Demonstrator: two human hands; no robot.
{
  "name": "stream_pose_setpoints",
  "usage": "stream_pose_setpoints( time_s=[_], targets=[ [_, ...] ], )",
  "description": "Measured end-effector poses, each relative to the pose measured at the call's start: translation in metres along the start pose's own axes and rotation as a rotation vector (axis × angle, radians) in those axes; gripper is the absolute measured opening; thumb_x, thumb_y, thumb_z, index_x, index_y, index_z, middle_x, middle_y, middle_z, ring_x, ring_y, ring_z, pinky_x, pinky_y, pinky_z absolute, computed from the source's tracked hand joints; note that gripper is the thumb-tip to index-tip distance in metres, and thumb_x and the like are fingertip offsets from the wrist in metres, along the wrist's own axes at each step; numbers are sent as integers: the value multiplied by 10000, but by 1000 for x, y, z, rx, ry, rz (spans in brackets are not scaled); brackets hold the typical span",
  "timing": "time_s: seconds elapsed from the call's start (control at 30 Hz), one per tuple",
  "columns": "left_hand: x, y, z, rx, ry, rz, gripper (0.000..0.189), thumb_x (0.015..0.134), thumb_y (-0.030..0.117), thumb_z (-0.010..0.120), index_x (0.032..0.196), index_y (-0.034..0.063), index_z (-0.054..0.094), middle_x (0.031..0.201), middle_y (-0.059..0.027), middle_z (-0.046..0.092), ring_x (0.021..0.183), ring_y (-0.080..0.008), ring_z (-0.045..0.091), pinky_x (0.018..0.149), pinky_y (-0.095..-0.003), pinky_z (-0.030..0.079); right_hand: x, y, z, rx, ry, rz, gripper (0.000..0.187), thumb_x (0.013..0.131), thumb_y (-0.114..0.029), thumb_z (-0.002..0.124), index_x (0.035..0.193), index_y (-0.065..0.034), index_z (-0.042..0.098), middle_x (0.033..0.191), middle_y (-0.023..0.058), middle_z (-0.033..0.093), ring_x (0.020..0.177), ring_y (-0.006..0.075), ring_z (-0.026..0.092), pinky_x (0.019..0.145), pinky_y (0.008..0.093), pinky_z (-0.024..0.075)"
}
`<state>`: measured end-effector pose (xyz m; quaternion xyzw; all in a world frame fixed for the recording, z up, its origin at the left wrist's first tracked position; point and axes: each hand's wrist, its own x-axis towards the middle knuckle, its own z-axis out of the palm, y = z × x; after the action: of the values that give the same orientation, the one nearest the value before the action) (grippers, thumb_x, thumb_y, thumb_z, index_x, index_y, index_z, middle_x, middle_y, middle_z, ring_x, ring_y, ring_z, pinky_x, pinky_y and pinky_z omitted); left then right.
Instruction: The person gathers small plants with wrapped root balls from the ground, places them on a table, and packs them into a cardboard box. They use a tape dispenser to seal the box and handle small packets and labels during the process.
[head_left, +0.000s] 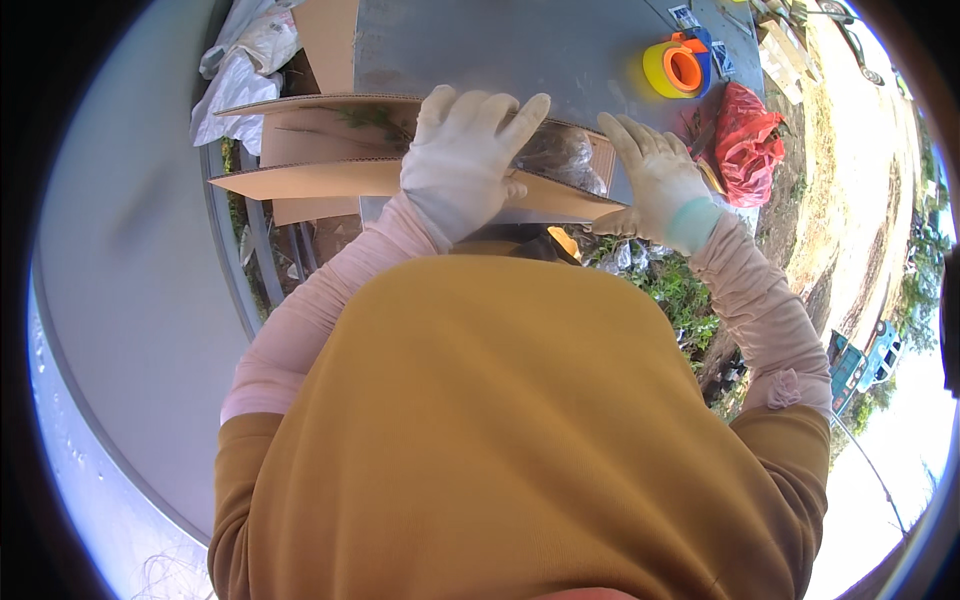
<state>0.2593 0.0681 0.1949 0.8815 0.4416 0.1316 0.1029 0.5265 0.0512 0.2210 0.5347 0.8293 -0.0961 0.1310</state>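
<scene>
A long cardboard box (330, 181) lies across the near edge of a grey table, its long flaps standing up. Green sprigs (379, 120) and clear plastic (566, 154) show between the flaps. My left hand (469, 161), in a whitish work glove, reaches over the middle of the box, its fingers at the far flap and its thumb near the near one. At the box's right end is my right hand (652, 176), gloved too, fingers spread, the thumb by the near flap's corner. Whether either hand grips the cardboard is not certain.
A tape dispenser with yellow tape (675, 69) stands on the grey table (495, 45) at the far right. A red plastic bag (746, 146) lies at the right edge. White plastic sacks (244, 75) are at the far left, beside metal rails (259, 225). Plants grow below.
</scene>
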Motion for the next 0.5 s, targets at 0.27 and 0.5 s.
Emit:
stream_pose_setpoints(
  time_s=[0.27, 0.5],
  targets=[
    [24, -13, -4, 246, -32, 89, 696, 737, 411, 863, 1347, 210, 597, 1203, -49, 635, 1184, -270, 584, 1061, -482, 388, 7, -11, 57, 142, 375, 142, 872, 722, -343, 879, 1462, -132, 468, 1357, 122, 620, 1266, 335, 576, 1065, 477, 438],
    [86, -29, 13, -24, -297, 11, 710, 789, 309, 844, 1442, 240, 574, 1357, -102, 658, 1202, -312, 645, 1041, -368, 508, 63, 5, 12, 180, 88, 107, 805, 748, -307, 855, 1445, -123, 496, 1301, 162, 658, 1180, 358, 631, 991, 452, 497]
  ],
)
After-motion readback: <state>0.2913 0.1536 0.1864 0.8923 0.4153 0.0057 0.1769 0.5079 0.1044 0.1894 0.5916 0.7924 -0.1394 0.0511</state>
